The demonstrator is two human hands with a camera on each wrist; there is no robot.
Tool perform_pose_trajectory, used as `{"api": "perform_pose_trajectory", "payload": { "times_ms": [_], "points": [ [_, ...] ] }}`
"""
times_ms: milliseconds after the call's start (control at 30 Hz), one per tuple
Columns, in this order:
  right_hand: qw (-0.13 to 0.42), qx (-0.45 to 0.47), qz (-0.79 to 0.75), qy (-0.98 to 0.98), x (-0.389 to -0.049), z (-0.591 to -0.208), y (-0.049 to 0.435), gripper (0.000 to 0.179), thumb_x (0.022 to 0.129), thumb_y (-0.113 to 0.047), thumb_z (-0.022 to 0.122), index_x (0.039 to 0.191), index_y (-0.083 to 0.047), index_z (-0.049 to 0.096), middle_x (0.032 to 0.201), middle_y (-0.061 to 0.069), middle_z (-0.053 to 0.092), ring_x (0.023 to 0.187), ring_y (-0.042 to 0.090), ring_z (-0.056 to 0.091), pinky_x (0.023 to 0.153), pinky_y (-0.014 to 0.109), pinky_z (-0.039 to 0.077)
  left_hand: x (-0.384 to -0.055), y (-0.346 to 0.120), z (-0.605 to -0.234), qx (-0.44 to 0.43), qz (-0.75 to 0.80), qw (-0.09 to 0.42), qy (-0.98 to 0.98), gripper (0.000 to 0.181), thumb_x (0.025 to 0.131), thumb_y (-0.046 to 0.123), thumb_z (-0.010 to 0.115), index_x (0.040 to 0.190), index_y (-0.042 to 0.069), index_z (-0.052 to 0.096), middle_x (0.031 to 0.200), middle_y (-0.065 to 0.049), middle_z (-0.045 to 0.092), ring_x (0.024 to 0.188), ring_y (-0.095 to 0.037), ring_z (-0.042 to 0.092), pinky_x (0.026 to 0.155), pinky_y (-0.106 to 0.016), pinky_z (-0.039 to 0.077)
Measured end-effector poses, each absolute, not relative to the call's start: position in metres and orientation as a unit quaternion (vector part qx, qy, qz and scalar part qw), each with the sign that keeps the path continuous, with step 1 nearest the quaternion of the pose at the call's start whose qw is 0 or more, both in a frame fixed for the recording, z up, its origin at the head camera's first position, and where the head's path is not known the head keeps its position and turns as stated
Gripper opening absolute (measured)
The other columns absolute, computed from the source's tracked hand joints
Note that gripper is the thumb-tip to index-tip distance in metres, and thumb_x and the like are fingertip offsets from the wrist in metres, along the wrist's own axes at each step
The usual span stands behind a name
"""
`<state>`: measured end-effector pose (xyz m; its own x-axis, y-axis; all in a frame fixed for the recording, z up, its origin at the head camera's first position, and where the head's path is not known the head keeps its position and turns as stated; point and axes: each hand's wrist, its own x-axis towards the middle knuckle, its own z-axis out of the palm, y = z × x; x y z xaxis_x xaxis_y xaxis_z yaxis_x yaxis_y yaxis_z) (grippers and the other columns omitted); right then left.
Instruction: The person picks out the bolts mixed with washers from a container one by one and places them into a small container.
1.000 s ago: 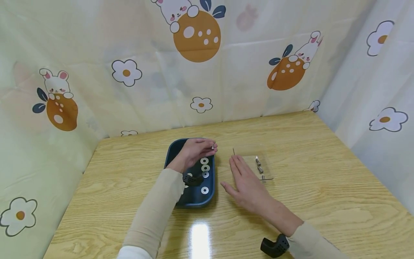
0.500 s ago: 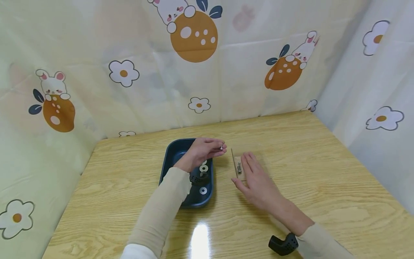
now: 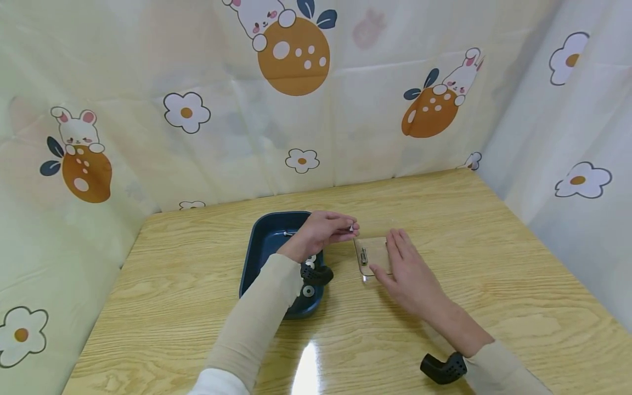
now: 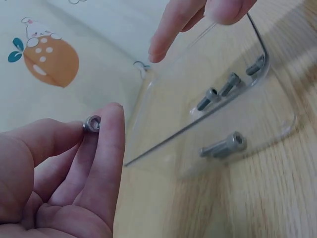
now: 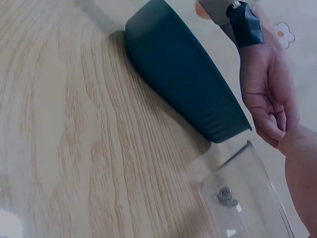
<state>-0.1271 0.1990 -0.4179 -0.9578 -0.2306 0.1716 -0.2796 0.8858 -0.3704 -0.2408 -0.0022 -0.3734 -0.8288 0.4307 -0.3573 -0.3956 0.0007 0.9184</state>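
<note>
My left hand (image 3: 318,233) pinches a small metal socket-head screw (image 4: 92,124) between thumb and index finger, its hollow head showing in the left wrist view. It hangs between the blue tray (image 3: 245,274) and a clear plastic box (image 3: 377,255). Inside the box lie several more socket-head screws (image 4: 208,99); one screw (image 3: 364,257) shows near its left side from above. My right hand (image 3: 415,277) lies across the right part of the box with fingers straight, hiding that part in the head view. In the left wrist view its fingertips (image 4: 157,53) overlap the box's far side.
Flat washers (image 3: 308,291) lie in the tray, partly behind my left wrist, with a thin metal piece (image 3: 288,234) near its back. A patterned curtain (image 3: 237,137) closes off the back and sides of the wooden table (image 3: 182,296).
My left hand has moved right, from over the tray toward the box, with the screw in its fingers. My right hand has shifted right across the box, uncovering its left part.
</note>
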Motion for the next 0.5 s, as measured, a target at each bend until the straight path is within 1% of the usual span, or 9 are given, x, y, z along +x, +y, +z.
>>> {"api": "perform_pose_trajectory", "payload": {
  "times_ms": [167, 267, 333, 500],
  "points": [
    [0.061, 0.121, 0.200, -0.970, -0.128, -0.421, 0.208, 0.082, 0.103, -0.044, 0.048, 0.150, 0.016, 0.018, 0.160, 0.034, 0.014, 0.150, 0.049, 0.012, 0.122, 0.061, 0.020, -0.240, 0.008, -0.374, 0.019, 0.707, 0.304, 0.638, 0.025, 0.098, 0.007, 0.059, 0.120, -0.005, 0.067, 0.118, -0.023, 0.070, 0.088, -0.015, 0.074, 0.085, -0.026, 0.061],
    [0.064, 0.117, 0.198, -0.971, -0.129, -0.423, 0.211, 0.082, 0.103, -0.044, 0.048, 0.149, 0.017, 0.019, 0.159, 0.035, 0.015, 0.149, 0.050, 0.013, 0.122, 0.061, 0.020, -0.239, 0.012, -0.374, 0.027, 0.700, 0.310, 0.643, 0.028, 0.098, 0.008, 0.060, 0.122, -0.005, 0.065, 0.110, -0.017, 0.073, 0.089, -0.015, 0.074, 0.087, -0.028, 0.061],
    [0.064, 0.114, 0.196, -0.972, -0.129, -0.425, 0.213, 0.083, 0.103, -0.044, 0.049, 0.149, 0.017, 0.019, 0.158, 0.036, 0.015, 0.149, 0.050, 0.013, 0.122, 0.061, 0.020, -0.238, 0.015, -0.373, 0.032, 0.697, 0.314, 0.643, 0.029, 0.099, 0.008, 0.059, 0.124, -0.006, 0.064, 0.109, -0.017, 0.073, 0.090, -0.015, 0.074, 0.089, -0.030, 0.060],
    [0.058, 0.106, 0.198, -0.973, -0.130, -0.426, 0.216, 0.083, 0.103, -0.045, 0.048, 0.149, 0.017, 0.018, 0.158, 0.037, 0.015, 0.149, 0.050, 0.012, 0.122, 0.061, 0.019, -0.236, 0.024, -0.374, 0.048, 0.688, 0.326, 0.646, 0.022, 0.098, 0.007, 0.060, 0.116, -0.003, 0.069, 0.111, -0.020, 0.073, 0.092, -0.017, 0.074, 0.090, -0.031, 0.060]
  ]
}}
